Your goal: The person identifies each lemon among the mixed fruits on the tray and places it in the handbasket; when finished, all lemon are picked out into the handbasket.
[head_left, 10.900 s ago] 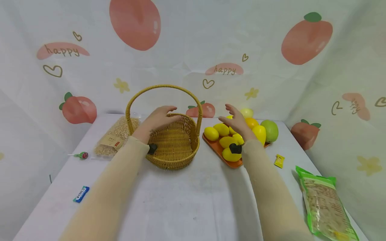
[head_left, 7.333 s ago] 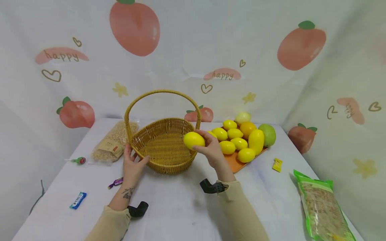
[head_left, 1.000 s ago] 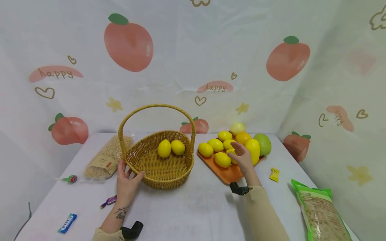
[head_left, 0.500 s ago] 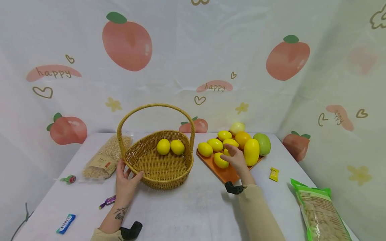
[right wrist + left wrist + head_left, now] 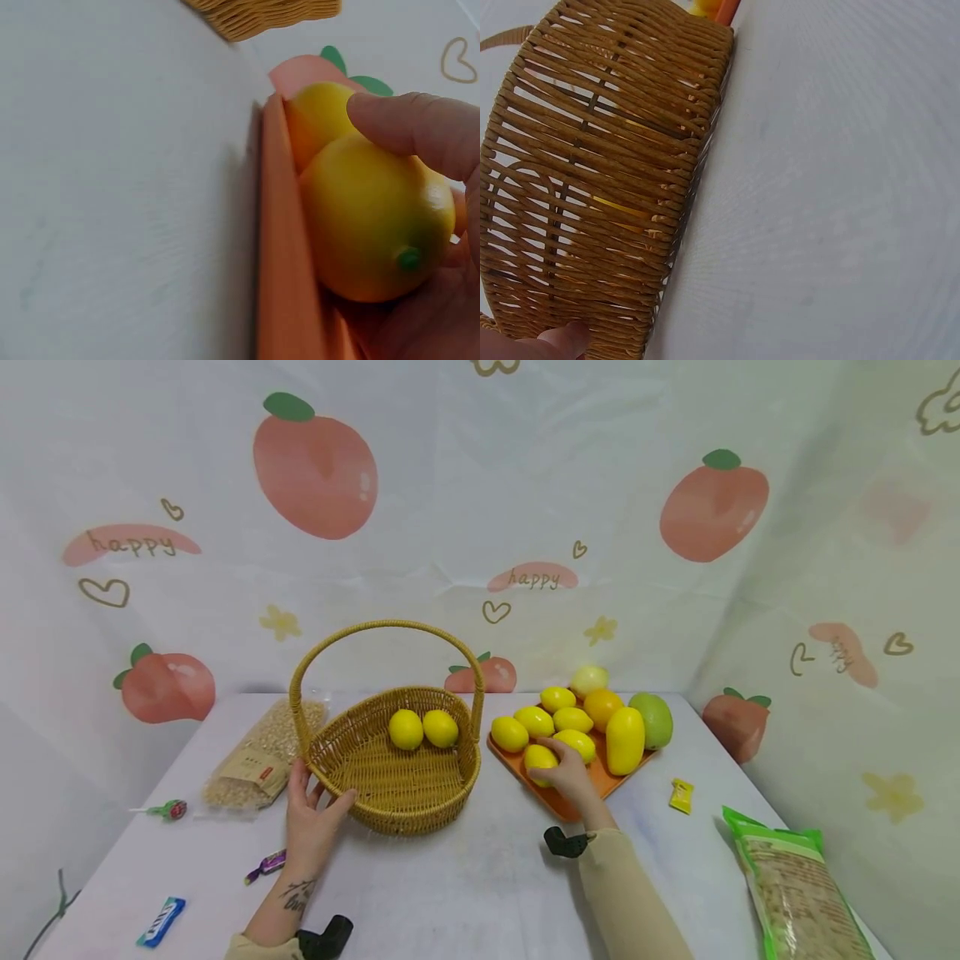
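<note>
A woven basket (image 5: 408, 814) with a tall hoop handle stands left of centre, holding two lemons (image 5: 406, 729) against its back wall. My left hand (image 5: 311, 822) rests against its outer front-left side, thumb spread from the fingers; in the left wrist view a fingertip (image 5: 568, 339) touches the weave. To the right lies an orange tray (image 5: 573, 810) of fruit. At its near-left edge my right hand (image 5: 570, 774) grips a lemon (image 5: 540, 763), the thumb over it and fingers on the far side. In the right wrist view that lemon (image 5: 367, 217) sits beside the tray wall.
More lemons (image 5: 510, 734), an orange (image 5: 602, 708), a yellow mango-shaped fruit (image 5: 626, 741) and a green fruit (image 5: 651, 720) crowd the tray. Around lie a grain bag (image 5: 258, 760), a lollipop (image 5: 171, 810), wrapped sweets (image 5: 161, 922) and a green-edged packet (image 5: 798, 885).
Two lemons now lie in the basket that was bare at first. Over the last second my right hand has come down and left onto a lemon. My left hand stays at the basket.
</note>
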### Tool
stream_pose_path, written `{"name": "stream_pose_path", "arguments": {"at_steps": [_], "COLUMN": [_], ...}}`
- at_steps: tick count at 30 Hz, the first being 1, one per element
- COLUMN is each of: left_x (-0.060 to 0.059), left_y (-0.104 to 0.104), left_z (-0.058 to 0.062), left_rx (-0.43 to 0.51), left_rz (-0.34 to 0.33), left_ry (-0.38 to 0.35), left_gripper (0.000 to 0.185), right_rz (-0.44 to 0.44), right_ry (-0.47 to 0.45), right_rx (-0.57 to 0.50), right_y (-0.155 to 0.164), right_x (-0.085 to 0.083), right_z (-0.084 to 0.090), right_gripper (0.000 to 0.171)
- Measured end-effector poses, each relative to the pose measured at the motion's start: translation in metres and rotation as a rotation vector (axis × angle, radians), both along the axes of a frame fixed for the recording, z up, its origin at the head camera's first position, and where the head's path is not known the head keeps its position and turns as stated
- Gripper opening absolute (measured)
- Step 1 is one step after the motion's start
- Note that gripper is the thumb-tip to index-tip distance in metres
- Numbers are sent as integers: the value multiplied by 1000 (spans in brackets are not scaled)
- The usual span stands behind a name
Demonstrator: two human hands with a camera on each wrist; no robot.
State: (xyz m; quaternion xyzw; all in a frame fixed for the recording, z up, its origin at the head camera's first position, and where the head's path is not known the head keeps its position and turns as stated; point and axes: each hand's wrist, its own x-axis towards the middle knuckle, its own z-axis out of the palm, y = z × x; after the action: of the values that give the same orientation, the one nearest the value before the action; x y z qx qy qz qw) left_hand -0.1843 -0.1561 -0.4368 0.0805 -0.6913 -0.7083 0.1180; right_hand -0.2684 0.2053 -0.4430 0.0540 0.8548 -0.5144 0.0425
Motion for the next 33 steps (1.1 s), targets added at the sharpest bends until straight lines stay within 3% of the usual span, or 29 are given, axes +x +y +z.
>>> {"name": "stream_pose_path", "arguments": {"at_steps": [7,13,16,22,24,29,33], "left_x": [1,2,1,-1,-1,0,-1], "left_y": [1,1,0,-1,0,0,-1], "left_z": [2,2,1,0,-1,-1,-2], "left_rx": [-7,-3,-7,-17,-17,-9,-6], "left_rz": [-1,-9,-8,-12,-10,-5,0], "left_ry": [-5,-7,-7,-6,-8,-5,3], "left_gripper": [96,96,96,96,96,96,96], "right_rz": [-49,-3,114,482,568,712,736], "right_ry": [21,69,86,156,163,190,179], "right_rx": [-58,-158,-246,-344,-370,-395,-369], "right_y": [2,2,-2,-25,-38,-83,-121], "right_x": [6,27,41,62,62,53,35], "right_z": [-1,21,34,49,51,63,76], "right_gripper": [64,61,60,55,54,53,53]}}
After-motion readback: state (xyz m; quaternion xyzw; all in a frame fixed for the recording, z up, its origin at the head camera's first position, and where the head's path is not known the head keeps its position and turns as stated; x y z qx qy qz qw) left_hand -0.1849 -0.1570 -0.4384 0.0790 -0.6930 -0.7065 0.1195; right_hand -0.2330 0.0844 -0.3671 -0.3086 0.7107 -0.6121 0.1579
